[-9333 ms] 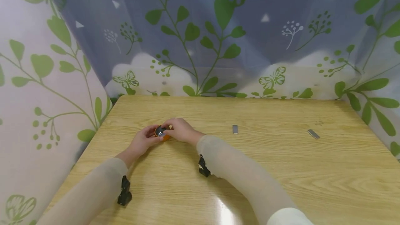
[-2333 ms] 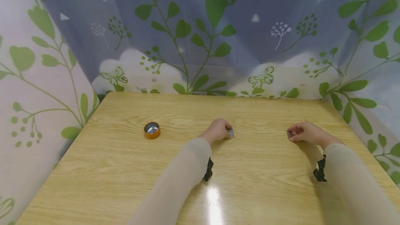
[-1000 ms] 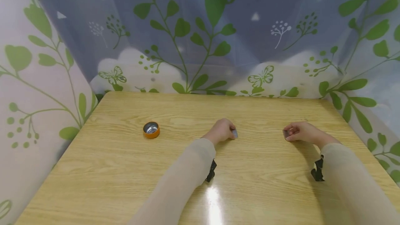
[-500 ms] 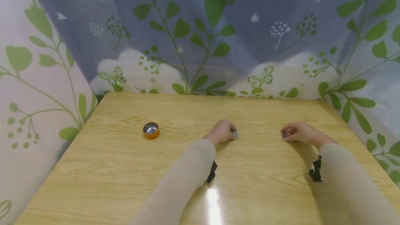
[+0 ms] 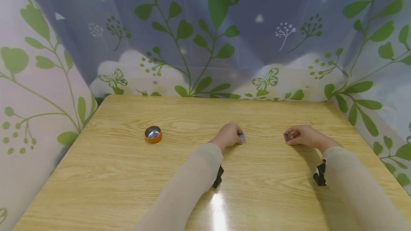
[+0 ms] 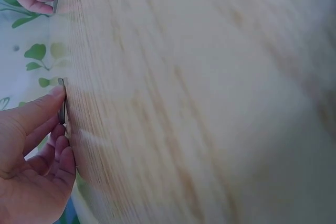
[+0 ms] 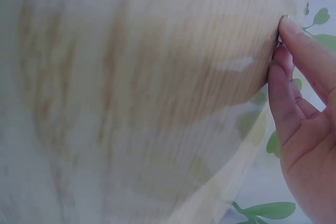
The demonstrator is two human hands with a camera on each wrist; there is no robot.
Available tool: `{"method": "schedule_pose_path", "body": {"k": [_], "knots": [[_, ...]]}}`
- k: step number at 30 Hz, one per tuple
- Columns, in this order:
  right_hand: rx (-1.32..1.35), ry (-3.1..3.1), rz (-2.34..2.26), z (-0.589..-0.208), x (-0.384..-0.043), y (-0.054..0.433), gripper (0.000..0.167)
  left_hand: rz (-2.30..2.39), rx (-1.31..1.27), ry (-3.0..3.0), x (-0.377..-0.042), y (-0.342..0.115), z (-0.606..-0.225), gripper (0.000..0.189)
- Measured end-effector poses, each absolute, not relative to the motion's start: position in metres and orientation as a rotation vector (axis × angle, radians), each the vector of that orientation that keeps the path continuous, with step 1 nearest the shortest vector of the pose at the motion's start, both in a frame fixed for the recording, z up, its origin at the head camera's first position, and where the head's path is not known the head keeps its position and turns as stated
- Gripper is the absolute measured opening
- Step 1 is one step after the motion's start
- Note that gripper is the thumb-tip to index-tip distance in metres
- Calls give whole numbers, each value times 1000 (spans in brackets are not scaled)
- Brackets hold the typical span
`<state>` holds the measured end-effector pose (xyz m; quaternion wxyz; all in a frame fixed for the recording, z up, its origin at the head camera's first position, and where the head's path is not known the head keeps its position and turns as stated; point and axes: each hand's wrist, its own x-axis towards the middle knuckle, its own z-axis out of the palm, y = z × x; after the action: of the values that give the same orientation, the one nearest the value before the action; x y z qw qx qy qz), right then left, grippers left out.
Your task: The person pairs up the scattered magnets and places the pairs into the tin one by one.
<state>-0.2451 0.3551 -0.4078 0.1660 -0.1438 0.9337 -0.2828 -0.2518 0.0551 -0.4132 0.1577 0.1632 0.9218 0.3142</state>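
Note:
Near the middle of the table, my left hand [image 5: 227, 134] pinches a small flat grey metal block [image 5: 242, 138], low at the tabletop. In the left wrist view this block [image 6: 62, 100] appears as a thin strip under the thumb tip. To the right, my right hand [image 5: 303, 135] holds a second small grey metal block [image 5: 286, 137] between thumb and fingers, its left side facing the first block across a gap. The right wrist view shows only a dark edge of that second block [image 7: 279, 34], the fingers [image 7: 286, 103] covering most of it.
A small orange bowl [image 5: 153, 139] with a shiny metal inside stands on the left part of the wooden table [image 5: 128, 174]. Behind the table's far edge hangs a leaf-patterned curtain [image 5: 208, 63]. Black wrist cameras hang under both sleeves.
Both hands have left the orange bowl, held 9.3 s ago, and taken the two blocks from the table. Lately the right hand has slid its block leftward; the left hand stays nearly still.

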Motion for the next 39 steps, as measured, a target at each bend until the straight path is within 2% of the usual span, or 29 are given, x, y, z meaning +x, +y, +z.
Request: {"method": "schedule_pose_path", "body": {"k": [39], "knots": [[-438,2661,-819,-412,-247,339,39,887,484,2663,-252,72,-419,38]]}}
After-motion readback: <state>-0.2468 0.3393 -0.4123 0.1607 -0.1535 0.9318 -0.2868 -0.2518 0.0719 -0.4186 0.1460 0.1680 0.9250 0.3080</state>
